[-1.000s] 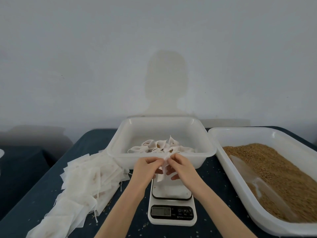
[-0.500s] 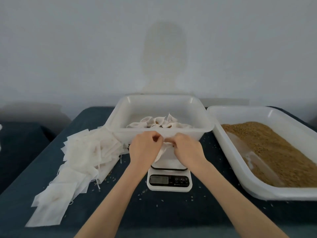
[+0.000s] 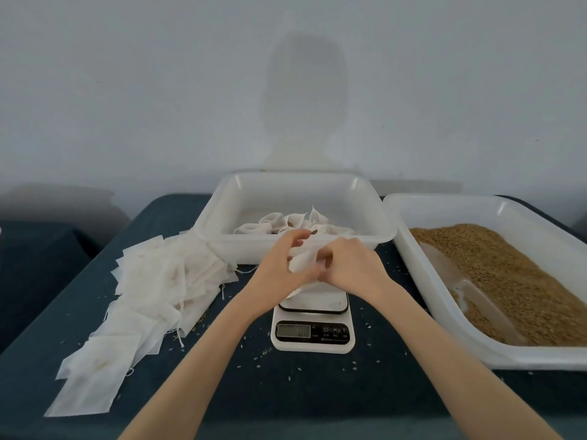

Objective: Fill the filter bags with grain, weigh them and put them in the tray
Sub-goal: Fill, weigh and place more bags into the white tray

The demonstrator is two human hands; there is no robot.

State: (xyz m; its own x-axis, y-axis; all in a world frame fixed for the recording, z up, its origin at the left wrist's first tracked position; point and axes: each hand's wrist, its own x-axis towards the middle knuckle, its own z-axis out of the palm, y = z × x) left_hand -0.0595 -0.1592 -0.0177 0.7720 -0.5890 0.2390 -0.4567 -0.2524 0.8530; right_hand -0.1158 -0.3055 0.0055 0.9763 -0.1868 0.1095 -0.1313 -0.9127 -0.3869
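Note:
Both hands hold one white filter bag (image 3: 302, 261) above the white kitchen scale (image 3: 313, 325). My left hand (image 3: 279, 265) pinches the bag's left edge and my right hand (image 3: 351, 265) grips its right side; the two hands touch over the scale's platform. Just behind them stands the white tray (image 3: 365, 211) with several filled bags (image 3: 292, 222) lying in it. To the right, a large white tub (image 3: 444, 281) holds brown grain (image 3: 495, 274) and a clear scoop (image 3: 486, 306).
A heap of empty filter bags (image 3: 152, 287) spreads over the dark tabletop (image 3: 317, 392) on the left, down towards the front edge. Loose grains are scattered around the scale. A pale wall rises behind the table.
The hands stay together over the scale and keep working the bag; the left fingers have spread wider at its mouth. The camera has tilted, so the table sits lower in view than a second ago.

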